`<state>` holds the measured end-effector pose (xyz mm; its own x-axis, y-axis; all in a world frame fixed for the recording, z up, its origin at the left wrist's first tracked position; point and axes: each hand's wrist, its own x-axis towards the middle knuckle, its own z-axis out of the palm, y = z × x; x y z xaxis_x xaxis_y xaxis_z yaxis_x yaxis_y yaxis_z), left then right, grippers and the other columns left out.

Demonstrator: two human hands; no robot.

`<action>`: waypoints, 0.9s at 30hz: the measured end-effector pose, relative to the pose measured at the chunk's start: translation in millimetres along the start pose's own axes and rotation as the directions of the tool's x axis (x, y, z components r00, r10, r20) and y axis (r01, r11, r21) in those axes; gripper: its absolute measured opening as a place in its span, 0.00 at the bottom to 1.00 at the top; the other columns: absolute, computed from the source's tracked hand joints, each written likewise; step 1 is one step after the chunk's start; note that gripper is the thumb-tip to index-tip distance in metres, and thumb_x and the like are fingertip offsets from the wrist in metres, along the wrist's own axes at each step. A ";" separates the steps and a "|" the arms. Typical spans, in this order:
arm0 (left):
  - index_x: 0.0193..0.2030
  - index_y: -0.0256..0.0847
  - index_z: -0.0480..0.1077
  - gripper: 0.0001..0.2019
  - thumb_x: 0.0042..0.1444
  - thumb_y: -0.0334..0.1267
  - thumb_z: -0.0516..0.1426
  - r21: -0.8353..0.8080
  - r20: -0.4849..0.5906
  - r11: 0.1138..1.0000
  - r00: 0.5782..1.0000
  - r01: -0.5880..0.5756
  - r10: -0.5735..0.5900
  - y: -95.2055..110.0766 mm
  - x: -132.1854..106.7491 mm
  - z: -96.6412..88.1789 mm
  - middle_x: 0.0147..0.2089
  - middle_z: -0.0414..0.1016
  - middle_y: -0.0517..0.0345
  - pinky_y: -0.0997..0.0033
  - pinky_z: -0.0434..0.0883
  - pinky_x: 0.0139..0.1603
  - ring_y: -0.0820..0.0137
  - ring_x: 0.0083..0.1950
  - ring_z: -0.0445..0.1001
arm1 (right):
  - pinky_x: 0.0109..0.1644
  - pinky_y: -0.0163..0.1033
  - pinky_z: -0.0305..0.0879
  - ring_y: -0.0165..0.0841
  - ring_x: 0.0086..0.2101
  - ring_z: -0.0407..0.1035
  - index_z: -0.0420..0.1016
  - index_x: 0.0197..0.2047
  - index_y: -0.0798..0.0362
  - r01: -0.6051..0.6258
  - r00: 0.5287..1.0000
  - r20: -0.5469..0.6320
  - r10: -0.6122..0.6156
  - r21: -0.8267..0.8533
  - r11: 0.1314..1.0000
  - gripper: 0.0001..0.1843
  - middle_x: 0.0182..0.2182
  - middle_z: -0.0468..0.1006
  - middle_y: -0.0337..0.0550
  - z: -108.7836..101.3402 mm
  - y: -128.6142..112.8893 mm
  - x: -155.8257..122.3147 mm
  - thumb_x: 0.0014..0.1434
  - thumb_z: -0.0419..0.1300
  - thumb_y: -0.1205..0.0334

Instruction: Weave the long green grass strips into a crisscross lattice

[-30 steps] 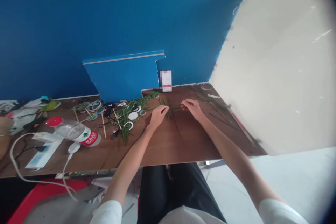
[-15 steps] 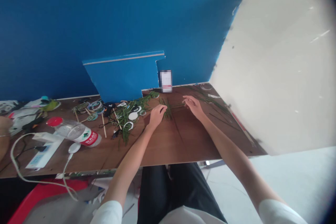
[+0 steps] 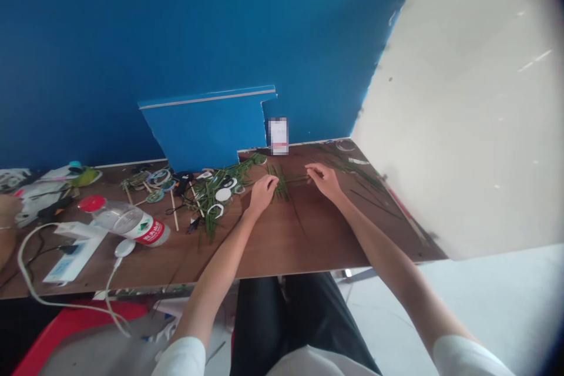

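On the brown table a small bundle of thin green grass blades lies between my hands. My left hand rests on its left side, fingers curled and pressing the blades down. My right hand is at the right end of the blades, fingertips pinched on a thin strand. A larger heap of green blades lies to the left, mixed with white and coloured rings and wooden sticks.
A plastic water bottle with a red cap lies on its side at the left, by a white power strip and cable. A blue board leans against the blue wall. A white wall borders the table's right edge.
My right hand lifted slightly off the blades, fingers opening, then came back down and pinched a strand. My left hand has barely moved.
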<state>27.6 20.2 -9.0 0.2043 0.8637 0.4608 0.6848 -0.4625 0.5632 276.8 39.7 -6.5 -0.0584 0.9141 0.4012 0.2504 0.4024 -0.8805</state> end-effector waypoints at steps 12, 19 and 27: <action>0.56 0.50 0.72 0.14 0.66 0.43 0.53 0.344 0.020 0.915 0.976 -0.212 0.218 27.6 -1.6 -10.8 0.66 0.65 0.51 0.47 0.51 0.67 0.55 0.70 0.56 | 0.32 0.38 0.71 0.33 0.25 0.73 0.76 0.36 0.52 -0.065 0.992 0.110 0.053 0.110 0.992 0.20 0.27 0.78 0.43 14.2 0.5 -0.3 0.57 0.60 0.43; 0.66 0.42 0.61 0.25 0.65 0.49 0.53 0.337 0.174 0.879 0.940 -0.337 0.294 42.7 -4.2 5.4 0.66 0.65 0.43 0.47 0.47 0.70 0.54 0.70 0.57 | 0.34 0.39 0.71 0.34 0.26 0.73 0.75 0.35 0.51 -0.057 0.990 0.132 0.044 0.095 0.994 0.19 0.27 0.78 0.42 21.7 -7.9 -4.5 0.57 0.59 0.42; 0.52 0.35 0.69 0.17 0.69 0.44 0.47 0.377 0.278 0.866 0.932 -0.328 0.232 34.1 -2.4 14.5 0.42 0.76 0.45 0.60 0.65 0.51 0.58 0.48 0.74 | 0.37 0.41 0.72 0.37 0.30 0.75 0.77 0.35 0.50 -0.009 0.994 0.113 0.000 0.075 0.997 0.17 0.31 0.80 0.43 27.9 -15.2 -7.9 0.59 0.58 0.45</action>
<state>60.5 5.3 -0.9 0.5438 0.7532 0.3700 0.7896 -0.6086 0.0783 246.4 27.7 -3.3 -0.1668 0.9139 0.3701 0.1780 0.3972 -0.9003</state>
